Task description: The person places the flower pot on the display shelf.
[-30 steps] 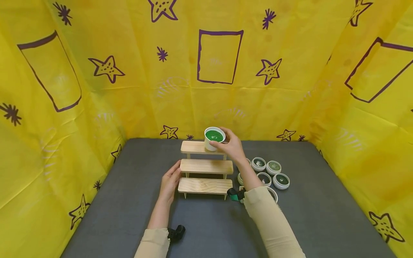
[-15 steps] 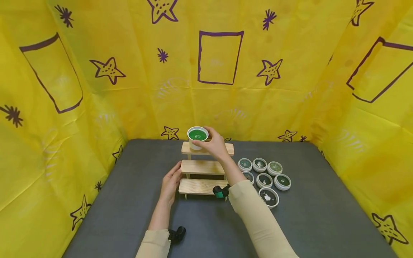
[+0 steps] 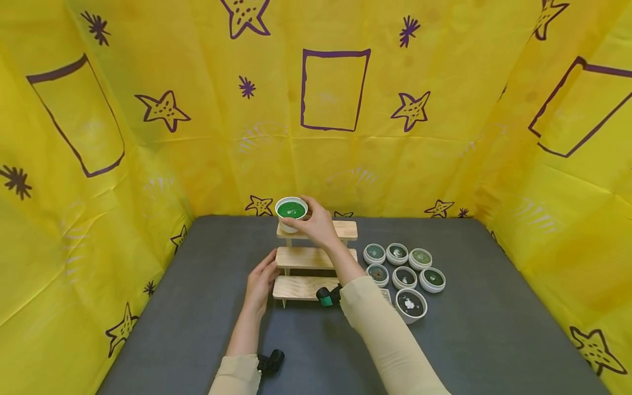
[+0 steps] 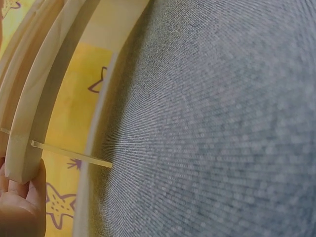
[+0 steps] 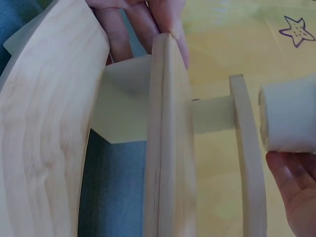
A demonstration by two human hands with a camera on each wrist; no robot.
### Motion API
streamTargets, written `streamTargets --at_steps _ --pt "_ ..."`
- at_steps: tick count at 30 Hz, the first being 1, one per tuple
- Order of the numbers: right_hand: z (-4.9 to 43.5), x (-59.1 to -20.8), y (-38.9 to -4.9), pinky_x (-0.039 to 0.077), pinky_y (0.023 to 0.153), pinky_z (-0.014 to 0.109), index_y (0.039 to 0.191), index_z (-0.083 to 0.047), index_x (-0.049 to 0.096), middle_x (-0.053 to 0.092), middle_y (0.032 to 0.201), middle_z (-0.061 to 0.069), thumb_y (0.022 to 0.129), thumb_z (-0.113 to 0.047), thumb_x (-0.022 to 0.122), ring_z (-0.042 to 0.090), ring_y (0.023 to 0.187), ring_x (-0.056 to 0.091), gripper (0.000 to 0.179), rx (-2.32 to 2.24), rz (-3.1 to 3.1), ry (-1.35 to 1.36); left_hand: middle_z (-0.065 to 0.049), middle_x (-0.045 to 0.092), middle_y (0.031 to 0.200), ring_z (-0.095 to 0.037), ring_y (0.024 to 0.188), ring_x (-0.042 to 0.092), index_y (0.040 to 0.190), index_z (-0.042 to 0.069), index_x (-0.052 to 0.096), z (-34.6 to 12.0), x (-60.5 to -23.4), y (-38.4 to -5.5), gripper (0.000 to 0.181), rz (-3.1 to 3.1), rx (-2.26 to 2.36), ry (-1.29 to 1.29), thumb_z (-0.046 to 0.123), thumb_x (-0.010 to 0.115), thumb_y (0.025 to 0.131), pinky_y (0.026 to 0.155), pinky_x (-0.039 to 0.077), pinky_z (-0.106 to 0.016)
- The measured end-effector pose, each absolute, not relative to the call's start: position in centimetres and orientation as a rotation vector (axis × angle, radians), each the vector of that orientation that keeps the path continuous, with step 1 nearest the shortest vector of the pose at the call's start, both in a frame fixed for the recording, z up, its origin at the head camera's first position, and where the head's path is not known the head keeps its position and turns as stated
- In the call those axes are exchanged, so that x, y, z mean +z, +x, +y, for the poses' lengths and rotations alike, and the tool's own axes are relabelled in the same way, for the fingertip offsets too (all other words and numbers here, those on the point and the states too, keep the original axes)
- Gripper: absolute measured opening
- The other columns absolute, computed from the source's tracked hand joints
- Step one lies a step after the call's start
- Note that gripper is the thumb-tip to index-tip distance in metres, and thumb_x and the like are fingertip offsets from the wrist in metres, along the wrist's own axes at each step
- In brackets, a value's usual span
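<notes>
A three-tier wooden display stand [image 3: 306, 257] with pale legs stands on the dark tabletop. My right hand [image 3: 321, 226] holds a white cup [image 3: 291, 209] with a green surface inside, over the left end of the top shelf. In the right wrist view the base of the cup [image 5: 289, 116] faces the top shelf [image 5: 248, 158] with a narrow gap between. My left hand [image 3: 259, 282] grips the left end of the middle shelf; its fingers [image 4: 19, 207] show at the wood's end in the left wrist view.
Several low white round containers [image 3: 405, 277] with greenish tops stand right of the stand. A taller white cup [image 3: 411, 306] with a dark top stands nearest among them. A pale object [image 3: 386, 296] is partly hidden by the right sleeve. Yellow cloth [image 3: 326, 164] surrounds the table.
My right hand has carried the white cup leftwards along the top shelf to its left end. My left hand has stayed at the stand.
</notes>
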State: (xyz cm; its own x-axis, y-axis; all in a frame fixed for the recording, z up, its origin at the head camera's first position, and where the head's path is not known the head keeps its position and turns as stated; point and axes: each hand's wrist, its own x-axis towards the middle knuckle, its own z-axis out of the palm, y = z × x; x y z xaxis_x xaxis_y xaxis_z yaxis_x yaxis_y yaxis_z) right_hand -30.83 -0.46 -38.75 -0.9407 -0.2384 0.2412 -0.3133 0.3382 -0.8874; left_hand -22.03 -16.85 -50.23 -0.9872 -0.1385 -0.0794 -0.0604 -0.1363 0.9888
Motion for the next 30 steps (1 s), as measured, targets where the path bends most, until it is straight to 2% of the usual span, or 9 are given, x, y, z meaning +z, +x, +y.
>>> streamTargets --at_steps 6,10,12,16,19,21,26,30 --pt "-0.8 -38.8 -30.9 0.055 0.088 0.039 0.149 -0.012 0.042 0.062 0.133 0.010 0.077 -0.042 0.082 0.026 0.110 0.065 0.088 1.676 -2.547 0.507 -0.010 0.048 0.151 -0.016 0.127 0.058 0.148 0.016 0.046 -16.7 -50.2 -22.2 0.045 -2.008 -2.335 0.221 0.024 0.049 0.104 0.108 0.044 -0.029" --pt "-1.0 -38.9 -31.0 0.055 0.091 0.040 0.150 -0.013 0.040 0.061 0.134 0.010 0.078 -0.043 0.082 0.025 0.112 0.064 0.089 1.653 -2.567 0.496 -0.013 0.047 0.151 -0.021 0.130 0.055 0.148 0.014 0.046 -16.7 -50.2 -22.4 0.045 -1.976 -2.360 0.195 0.022 0.049 0.104 0.113 0.041 -0.036" --pt "-1.1 -38.9 -31.0 0.053 0.094 0.042 0.151 -0.013 0.039 0.060 0.136 0.011 0.078 -0.044 0.081 0.026 0.115 0.063 0.090 1.647 -2.574 0.495 -0.013 0.046 0.151 -0.028 0.134 0.050 0.149 0.012 0.045 -16.8 -50.2 -22.5 0.045 -1.962 -2.370 0.178 0.020 0.048 0.104 0.118 0.035 -0.044" --pt "-1.2 -39.1 -31.1 0.052 0.097 0.044 0.152 -0.012 0.037 0.059 0.138 0.012 0.079 -0.046 0.080 0.027 0.118 0.062 0.092 1.647 -2.578 0.495 -0.013 0.046 0.152 -0.028 0.134 0.051 0.148 0.011 0.045 -16.8 -50.2 -22.5 0.045 -1.944 -2.383 0.172 0.019 0.048 0.104 0.118 0.034 -0.045" --pt "-1.3 -39.2 -31.1 0.053 0.097 0.044 0.153 -0.011 0.036 0.059 0.137 0.013 0.079 -0.045 0.080 0.027 0.117 0.063 0.093 1.646 -2.575 0.495 -0.013 0.046 0.152 -0.022 0.131 0.054 0.148 0.011 0.045 -16.8 -50.2 -22.5 0.045 -1.951 -2.376 0.179 0.020 0.048 0.104 0.117 0.037 -0.041" --pt "-1.3 -39.4 -31.1 0.054 0.096 0.043 0.153 -0.011 0.035 0.059 0.138 0.013 0.080 -0.046 0.080 0.027 0.117 0.063 0.093 1.643 -2.580 0.499 -0.012 0.046 0.152 -0.016 0.127 0.057 0.148 0.012 0.045 -16.8 -50.2 -22.4 0.045 -1.967 -2.366 0.190 0.021 0.048 0.104 0.113 0.041 -0.033" --pt "-1.5 -39.5 -30.9 0.055 0.094 0.041 0.154 -0.012 0.033 0.058 0.139 0.012 0.081 -0.046 0.078 0.026 0.117 0.064 0.093 1.627 -2.597 0.516 -0.011 0.046 0.152 -0.003 0.116 0.062 0.148 0.013 0.046 -16.9 -50.3 -22.2 0.045 -1.983 -2.352 0.208 0.022 0.049 0.104 0.095 0.046 -0.013" --pt "-1.5 -39.5 -30.8 0.055 0.094 0.042 0.155 -0.012 0.032 0.059 0.138 0.013 0.081 -0.045 0.078 0.027 0.117 0.064 0.093 1.625 -2.590 0.512 -0.013 0.047 0.151 -0.002 0.114 0.062 0.148 0.013 0.046 -16.9 -50.4 -22.2 0.045 -1.982 -2.348 0.201 0.022 0.049 0.104 0.092 0.046 -0.011"
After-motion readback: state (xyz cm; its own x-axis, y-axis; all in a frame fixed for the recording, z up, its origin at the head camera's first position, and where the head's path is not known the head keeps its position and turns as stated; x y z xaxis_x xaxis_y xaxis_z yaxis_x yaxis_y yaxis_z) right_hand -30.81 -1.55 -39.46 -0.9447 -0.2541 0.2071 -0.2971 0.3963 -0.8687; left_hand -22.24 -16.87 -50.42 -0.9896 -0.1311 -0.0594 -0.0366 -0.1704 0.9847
